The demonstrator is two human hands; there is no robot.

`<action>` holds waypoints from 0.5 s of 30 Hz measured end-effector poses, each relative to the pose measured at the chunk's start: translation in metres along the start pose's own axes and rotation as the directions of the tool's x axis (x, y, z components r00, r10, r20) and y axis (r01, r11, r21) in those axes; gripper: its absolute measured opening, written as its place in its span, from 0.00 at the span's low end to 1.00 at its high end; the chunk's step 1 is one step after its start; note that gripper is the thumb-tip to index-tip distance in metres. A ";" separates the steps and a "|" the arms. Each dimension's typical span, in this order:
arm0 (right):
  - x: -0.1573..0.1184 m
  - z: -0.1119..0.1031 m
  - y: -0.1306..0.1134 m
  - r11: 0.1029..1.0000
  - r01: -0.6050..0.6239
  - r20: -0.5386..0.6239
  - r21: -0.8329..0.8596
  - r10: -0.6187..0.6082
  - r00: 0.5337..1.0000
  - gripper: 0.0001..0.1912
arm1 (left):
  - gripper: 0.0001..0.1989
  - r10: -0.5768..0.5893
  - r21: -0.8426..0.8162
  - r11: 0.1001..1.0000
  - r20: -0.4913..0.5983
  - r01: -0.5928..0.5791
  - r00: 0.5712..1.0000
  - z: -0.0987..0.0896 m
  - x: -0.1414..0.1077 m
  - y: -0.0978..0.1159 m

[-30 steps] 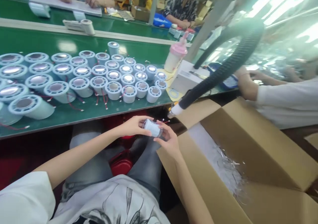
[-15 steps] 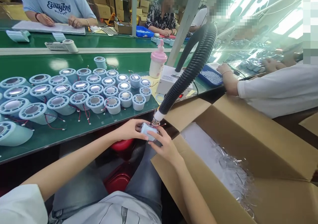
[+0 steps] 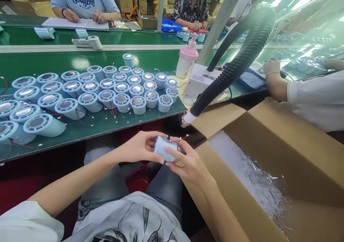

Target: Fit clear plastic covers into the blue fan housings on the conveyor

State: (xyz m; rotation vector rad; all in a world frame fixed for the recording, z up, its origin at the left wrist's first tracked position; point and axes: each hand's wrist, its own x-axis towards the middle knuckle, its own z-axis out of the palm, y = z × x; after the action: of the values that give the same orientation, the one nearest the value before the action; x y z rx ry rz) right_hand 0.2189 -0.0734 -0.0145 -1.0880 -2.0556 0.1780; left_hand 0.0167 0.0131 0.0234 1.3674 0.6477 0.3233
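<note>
Over my lap, a light blue cylindrical part (image 3: 164,149) with thin red and black wires is held between both hands. My left hand (image 3: 142,147) grips its left end, thumb below and fingers above. Around its right end are the fingers of my right hand (image 3: 189,161), where something clear and shiny shows. Just above and to the right, the metal tip of a black corrugated hose (image 3: 215,86) points down, apart from the part. Rows of similar blue cylinders (image 3: 88,98) with wires stand on the green table (image 3: 113,121) at the left.
An open cardboard box (image 3: 298,150) with clear plastic pieces (image 3: 266,184) is at the right. Behind the hose stand a white machine (image 3: 200,81) and a pink-lidded bottle (image 3: 186,61). A blue tray (image 3: 251,80) lies near a person's hand. Other people sit across the table.
Both hands have drawn the blue part down, away from the hose tip, and it looks larger. The whole view has shifted, moving the table and box to the right.
</note>
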 end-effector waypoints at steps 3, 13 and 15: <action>0.004 0.000 -0.011 0.993 0.066 -0.002 -0.095 -0.066 0.998 0.19 | 0.35 0.004 0.041 0.999 -0.023 -0.003 1.000 0.004 -0.013 0.003; 0.006 -0.004 -0.033 0.989 0.119 -0.039 -0.090 -0.123 0.992 0.22 | 0.35 0.008 0.005 1.000 -0.018 -0.008 1.000 0.006 -0.039 0.011; 0.002 -0.006 -0.032 0.997 0.079 -0.052 -0.005 -0.079 0.995 0.26 | 0.36 0.003 0.001 1.000 -0.044 -0.003 0.999 0.003 -0.045 0.011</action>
State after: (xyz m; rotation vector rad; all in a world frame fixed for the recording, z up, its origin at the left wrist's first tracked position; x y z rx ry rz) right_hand 0.2016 -0.0935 0.0048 -1.0013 -2.0484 0.1051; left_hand -0.0156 -0.0124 0.0454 1.3653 0.6825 0.3565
